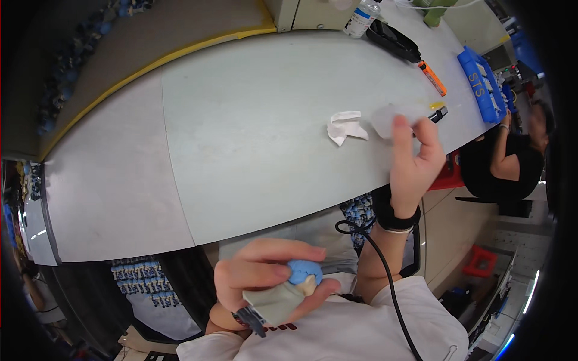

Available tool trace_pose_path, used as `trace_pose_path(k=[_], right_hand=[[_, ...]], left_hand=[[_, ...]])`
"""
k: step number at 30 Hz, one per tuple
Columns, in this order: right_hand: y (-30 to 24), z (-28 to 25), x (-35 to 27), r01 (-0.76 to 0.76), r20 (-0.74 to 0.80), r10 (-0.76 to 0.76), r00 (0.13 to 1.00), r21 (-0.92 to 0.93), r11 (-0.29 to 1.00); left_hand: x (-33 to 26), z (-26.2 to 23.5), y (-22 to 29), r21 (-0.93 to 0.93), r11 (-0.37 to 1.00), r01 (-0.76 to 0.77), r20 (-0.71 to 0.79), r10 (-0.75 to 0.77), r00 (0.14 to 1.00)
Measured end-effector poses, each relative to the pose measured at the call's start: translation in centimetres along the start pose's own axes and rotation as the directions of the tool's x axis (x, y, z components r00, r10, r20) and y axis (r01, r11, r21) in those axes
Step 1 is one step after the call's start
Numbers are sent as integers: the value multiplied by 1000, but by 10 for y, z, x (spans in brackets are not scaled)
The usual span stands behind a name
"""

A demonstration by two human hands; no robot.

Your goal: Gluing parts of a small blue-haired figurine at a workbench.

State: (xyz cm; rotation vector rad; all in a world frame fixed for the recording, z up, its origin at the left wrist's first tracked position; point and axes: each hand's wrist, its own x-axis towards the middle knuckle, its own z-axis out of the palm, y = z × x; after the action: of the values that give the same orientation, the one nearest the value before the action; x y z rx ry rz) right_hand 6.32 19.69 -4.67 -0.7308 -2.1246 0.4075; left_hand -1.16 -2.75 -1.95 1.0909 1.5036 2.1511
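My left hand (259,271), low and close to my body, is closed around a small figurine part with a blue top (304,271) and a cream piece below it. A limp grey-green cloth or sheet (276,304) lies against that palm. Above the table's right part, my right hand (417,162) has thumb and forefinger apart, with no held item visible. Just beyond its fingertips is a translucent whitish round thing (385,119), too blurred to name. A crumpled white tissue (346,127) lies to its left. Beside the forefinger, a dark slim tool (441,114) is partly hidden.
Farther back are an orange-labelled stick (432,78), a black pouch-like item (392,41) and a clear bottle (361,19). A blue tray (483,84) stands at the far right, near another person (509,156). A black cable (385,274) crosses my right arm. Figurine racks (147,281) stand below left.
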Motion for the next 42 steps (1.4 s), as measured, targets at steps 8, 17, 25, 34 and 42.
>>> trace_pose_path(k=[8, 17, 25, 34, 42], right_hand=[[-52, -18, -38, -75, 20, 149, 989, 926, 370], [-77, -18, -35, -129, 107, 165, 981, 983, 131], [-77, -32, -37, 93, -52, -140, 989, 948, 304], [-87, -33, -45, 102, -40, -146, 989, 887, 450], [-85, -33, -41, 95, -19, -174, 985, 895, 436]], left_hand=[[6, 2, 1, 225, 970, 97, 1, -100, 995], [1, 10, 1, 156, 985, 75, -63, -66, 996], [2, 1, 5, 212, 976, 48, 61, -62, 996], [3, 3, 6, 373, 927, -34, 56, 14, 998], [0, 3, 7, 390, 921, -18, 21, 11, 1000]])
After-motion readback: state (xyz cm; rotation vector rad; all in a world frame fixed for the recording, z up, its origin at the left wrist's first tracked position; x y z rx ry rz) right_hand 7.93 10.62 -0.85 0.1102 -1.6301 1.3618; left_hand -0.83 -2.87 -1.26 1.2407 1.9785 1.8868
